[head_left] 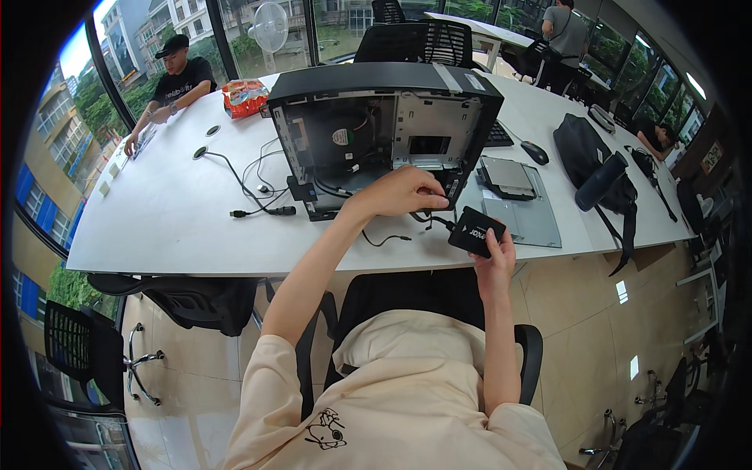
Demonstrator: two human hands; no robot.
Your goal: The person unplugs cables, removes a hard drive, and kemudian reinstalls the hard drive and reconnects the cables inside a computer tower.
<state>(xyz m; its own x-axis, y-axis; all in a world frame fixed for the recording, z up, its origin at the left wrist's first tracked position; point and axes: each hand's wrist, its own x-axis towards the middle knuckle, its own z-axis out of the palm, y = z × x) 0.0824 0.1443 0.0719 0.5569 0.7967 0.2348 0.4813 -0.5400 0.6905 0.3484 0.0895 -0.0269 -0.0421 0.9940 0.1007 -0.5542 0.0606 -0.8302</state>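
Observation:
On the white table in front of me an open desktop computer case lies with its inner bay facing me. A black solid-state drive is in my right hand, between thumb and fingers, just off the table's front edge. A black cable runs from the drive's left side toward the case. My left hand reaches across the case's lower opening, its thumb and fingers pinched together at the lower right edge. What they hold, if anything, is hidden.
Loose cables lie left of the case. To its right are a metal drive caddy on a grey side panel, a mouse and a black bag with a dark bottle. A person sits at the far left.

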